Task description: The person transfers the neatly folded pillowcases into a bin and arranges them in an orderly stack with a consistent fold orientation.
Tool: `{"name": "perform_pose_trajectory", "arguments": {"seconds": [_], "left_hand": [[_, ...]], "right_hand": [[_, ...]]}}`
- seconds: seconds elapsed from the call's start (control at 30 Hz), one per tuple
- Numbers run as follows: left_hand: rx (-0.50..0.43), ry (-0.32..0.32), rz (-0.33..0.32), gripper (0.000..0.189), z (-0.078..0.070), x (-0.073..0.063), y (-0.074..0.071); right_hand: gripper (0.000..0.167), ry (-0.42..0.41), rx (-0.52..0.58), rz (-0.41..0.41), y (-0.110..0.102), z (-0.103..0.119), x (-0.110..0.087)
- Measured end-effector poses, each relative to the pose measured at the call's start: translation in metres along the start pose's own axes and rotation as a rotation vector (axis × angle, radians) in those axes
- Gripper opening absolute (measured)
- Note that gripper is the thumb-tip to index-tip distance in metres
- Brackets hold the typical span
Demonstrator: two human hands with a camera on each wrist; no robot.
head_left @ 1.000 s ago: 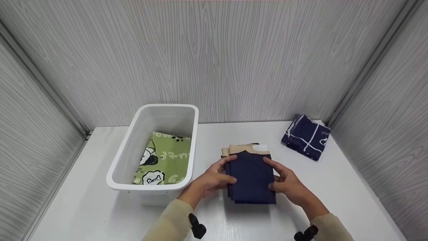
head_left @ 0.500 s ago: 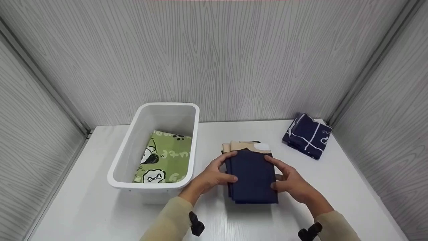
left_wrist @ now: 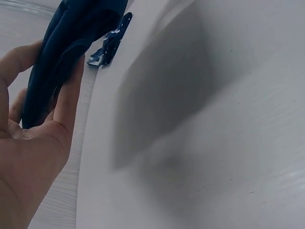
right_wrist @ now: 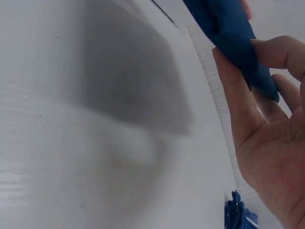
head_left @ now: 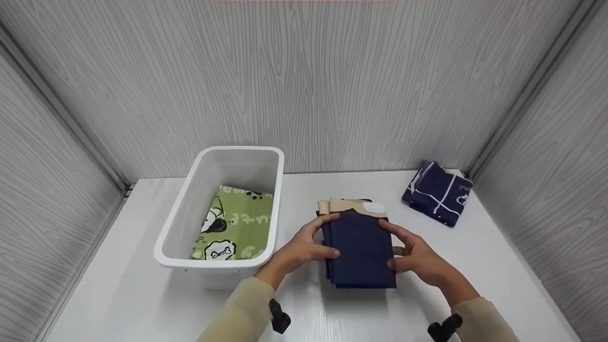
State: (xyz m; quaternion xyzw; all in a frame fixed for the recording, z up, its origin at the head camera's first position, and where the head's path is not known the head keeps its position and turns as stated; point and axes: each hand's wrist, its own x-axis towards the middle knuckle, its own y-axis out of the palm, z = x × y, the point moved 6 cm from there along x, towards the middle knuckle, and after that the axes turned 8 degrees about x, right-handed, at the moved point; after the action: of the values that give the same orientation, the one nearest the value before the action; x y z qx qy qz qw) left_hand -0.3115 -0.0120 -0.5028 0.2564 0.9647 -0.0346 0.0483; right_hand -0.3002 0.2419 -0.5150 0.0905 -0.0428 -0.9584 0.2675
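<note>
- A folded navy-and-beige cloth (head_left: 362, 251) was held above the white table (head_left: 484, 266)
- The left hand (head_left: 305, 244) and right hand (head_left: 419, 259) pinched its opposite sides
- It looked light, soft, likely to slip open, best held by both side edges

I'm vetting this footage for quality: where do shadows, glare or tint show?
Head view: soft shadow below the folded navy cloth, faint sheen on the white table; left wrist: broad, blurry shadow, cloth looking bluer; right wrist: another large shadow, pale glare near the left edge.
</note>
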Motion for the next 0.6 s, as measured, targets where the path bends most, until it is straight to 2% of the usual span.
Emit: {"name": "perform_pose_trajectory", "arguments": {"seconds": [0.27,0.6], "left_hand": [[0.069,0.005,0.008,0.087,-0.009,-0.001,0.0],[0.067,-0.001,0.009,0.086,-0.016,0.0,0.005]], "right_hand": [[0.101,-0.022,-0.016,0.012,0.0,0.006,0.0],[0.101,-0.015,-0.017,0.008,-0.005,0.007,-0.002]]}}
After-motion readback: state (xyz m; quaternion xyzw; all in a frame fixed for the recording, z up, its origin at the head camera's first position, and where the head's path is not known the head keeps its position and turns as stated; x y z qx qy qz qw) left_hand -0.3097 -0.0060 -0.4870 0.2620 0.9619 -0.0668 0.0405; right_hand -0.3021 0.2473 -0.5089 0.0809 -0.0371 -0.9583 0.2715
